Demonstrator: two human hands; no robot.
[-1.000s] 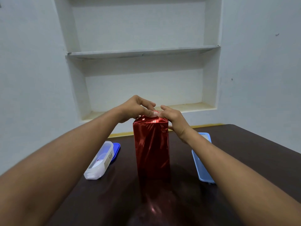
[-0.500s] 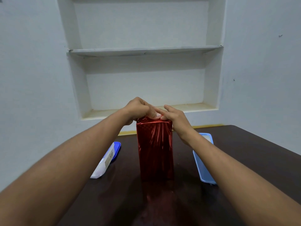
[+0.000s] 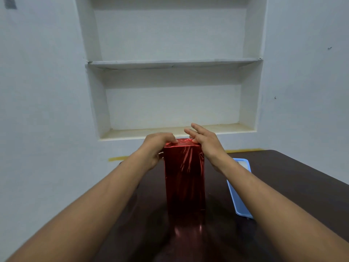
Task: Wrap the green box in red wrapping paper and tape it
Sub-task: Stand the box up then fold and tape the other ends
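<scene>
Fingers (image 3: 171,141) of both hands press red-wrapped box (image 3: 184,178) top.

A tall red-wrapped box (image 3: 184,178) stands upright mid-table, both hands at its top. Bare dark table (image 3: 294,178) lies near and to the far right. A light blue tray (image 3: 238,195) blocks the right side.

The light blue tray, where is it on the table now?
In the head view, the light blue tray lies on the dark table, right of the upright red-wrapped box, apart from it and partly hidden by the right forearm.
</scene>
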